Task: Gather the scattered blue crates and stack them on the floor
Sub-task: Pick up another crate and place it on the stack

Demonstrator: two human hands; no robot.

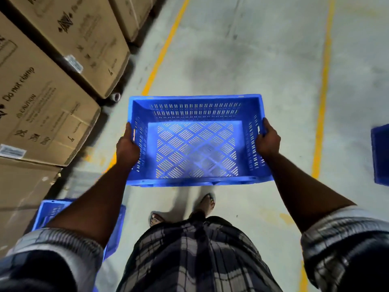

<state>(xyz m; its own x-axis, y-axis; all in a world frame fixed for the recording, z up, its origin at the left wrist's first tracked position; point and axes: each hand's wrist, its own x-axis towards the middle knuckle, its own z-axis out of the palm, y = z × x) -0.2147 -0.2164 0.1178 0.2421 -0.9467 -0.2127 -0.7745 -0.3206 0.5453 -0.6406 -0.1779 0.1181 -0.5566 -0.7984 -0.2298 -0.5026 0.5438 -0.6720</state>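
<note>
Carried crate (pixel 195 142): held clear of the floor (pixel 273 60), out in front of the body, open side up, empty. Long axis across the body, left to right; short ends at the two hands.

Left hand (pixel 127 149): closed on the left short end, fingers wrapped round the rim at the handle slot. Right hand (pixel 267 141): closed on the right short end in the same manner. Both about level, equally near the load; crate close to horizontal.

Other crates in view: one crate on the floor at lower left (pixel 52 213), close beside the left leg and against the cardboard cartons (pixel 42 114), partly hidden by the left arm; one crate at the right edge (pixel 381 157), cut off by the frame, well apart from the right hand.

Governing relation for the coming move: likely stacking base at lower left, behind and below the left hand, hence nearer the left arm. Judgement only: turn leftward, align long axis with the lower crate, lower until rims seat. Orientation of the lower crate not fully visible; alignment cannot be confirmed. Risk: snagging a corner on the cartons during the turn.
</note>
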